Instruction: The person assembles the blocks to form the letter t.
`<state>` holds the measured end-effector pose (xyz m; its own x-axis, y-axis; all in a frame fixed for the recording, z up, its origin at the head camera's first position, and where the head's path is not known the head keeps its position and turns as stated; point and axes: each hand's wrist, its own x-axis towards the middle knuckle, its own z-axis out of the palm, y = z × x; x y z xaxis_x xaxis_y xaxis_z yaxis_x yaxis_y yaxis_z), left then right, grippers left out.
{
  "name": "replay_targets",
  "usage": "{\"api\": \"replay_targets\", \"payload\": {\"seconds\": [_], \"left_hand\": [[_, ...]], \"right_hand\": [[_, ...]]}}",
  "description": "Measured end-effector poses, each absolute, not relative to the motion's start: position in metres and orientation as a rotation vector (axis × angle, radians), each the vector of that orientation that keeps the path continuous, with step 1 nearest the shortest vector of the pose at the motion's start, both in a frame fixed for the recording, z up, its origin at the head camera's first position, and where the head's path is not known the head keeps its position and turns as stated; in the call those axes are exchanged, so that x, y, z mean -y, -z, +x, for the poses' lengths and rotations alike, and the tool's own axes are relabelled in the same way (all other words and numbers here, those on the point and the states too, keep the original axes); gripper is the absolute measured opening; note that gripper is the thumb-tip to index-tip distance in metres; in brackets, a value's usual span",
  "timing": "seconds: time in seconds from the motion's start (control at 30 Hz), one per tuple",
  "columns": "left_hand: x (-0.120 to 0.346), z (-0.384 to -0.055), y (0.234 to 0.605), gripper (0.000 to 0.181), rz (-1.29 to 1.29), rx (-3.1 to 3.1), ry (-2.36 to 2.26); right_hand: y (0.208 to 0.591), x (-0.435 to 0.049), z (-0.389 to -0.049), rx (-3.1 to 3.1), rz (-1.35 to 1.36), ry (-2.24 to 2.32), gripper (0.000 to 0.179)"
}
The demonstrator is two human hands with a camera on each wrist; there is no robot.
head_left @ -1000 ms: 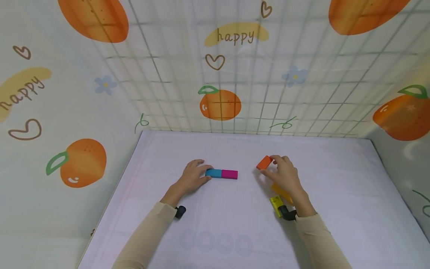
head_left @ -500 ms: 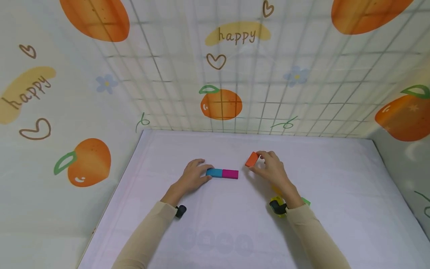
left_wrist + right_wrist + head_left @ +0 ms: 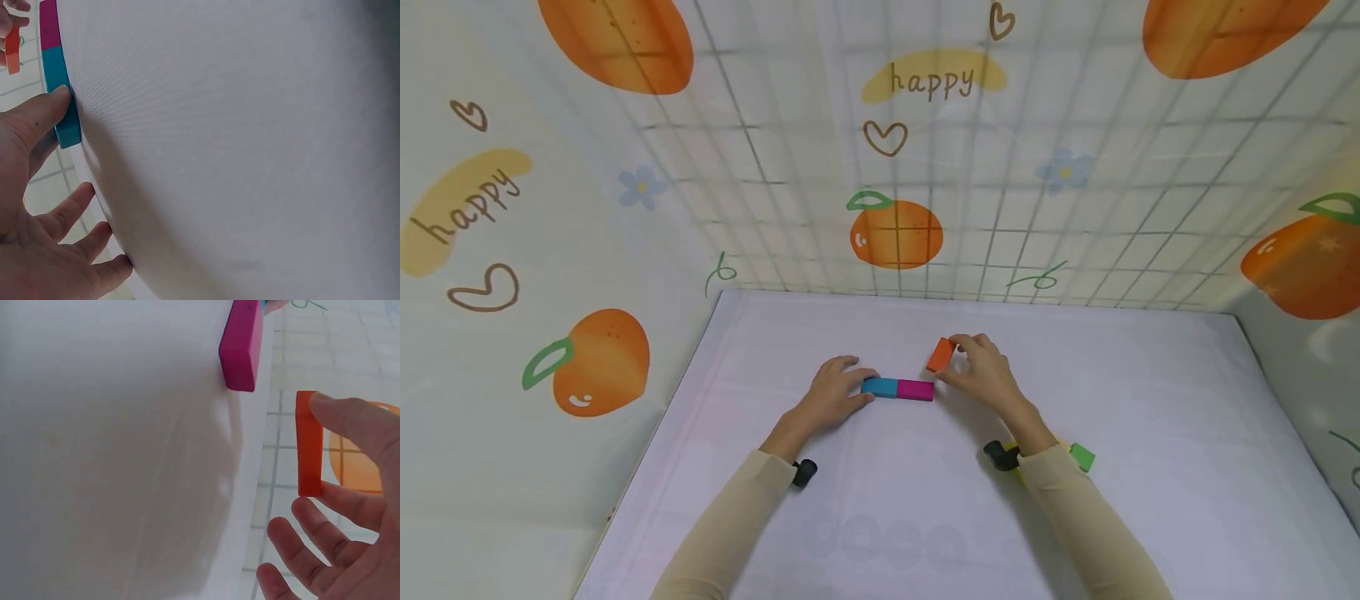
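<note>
A blue block (image 3: 880, 387) and a magenta block (image 3: 916, 390) lie end to end in a row on the white table (image 3: 820, 533). My left hand (image 3: 833, 392) pinches the blue block's left end between thumb and index finger; its other fingertips rest on the table in the left wrist view. Thumb and index finger of my right hand (image 3: 985, 371) grip an orange block (image 3: 309, 444) by its two ends. In the head view this block is tilted, above the magenta block's right end. The right wrist view shows it raised off the table, apart from the magenta block (image 3: 242, 347).
A green block (image 3: 1082, 457) lies beside my right forearm. Under that wrist, a yellow block (image 3: 1019, 475) is mostly covered by the arm and the black wrist camera (image 3: 1000, 455). A patterned cloth wall (image 3: 805, 233) stands along the table's far edge.
My right hand has carried the orange block leftward toward the magenta block's end. The green block has come into sight past the forearm. My left hand stays on the blue block.
</note>
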<state>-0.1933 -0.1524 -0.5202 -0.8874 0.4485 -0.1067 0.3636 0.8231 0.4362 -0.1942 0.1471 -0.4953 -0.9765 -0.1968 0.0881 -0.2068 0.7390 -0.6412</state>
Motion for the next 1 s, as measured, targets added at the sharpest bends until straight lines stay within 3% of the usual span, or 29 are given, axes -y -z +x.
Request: {"api": "replay_targets", "payload": {"seconds": [1.0], "left_hand": [[0.152, -0.192, 0.52, 0.041, 0.591, -2.797, -0.607]], "right_hand": [[0.508, -0.103, -0.219, 3.048, 0.592, -0.998, 0.067]]}}
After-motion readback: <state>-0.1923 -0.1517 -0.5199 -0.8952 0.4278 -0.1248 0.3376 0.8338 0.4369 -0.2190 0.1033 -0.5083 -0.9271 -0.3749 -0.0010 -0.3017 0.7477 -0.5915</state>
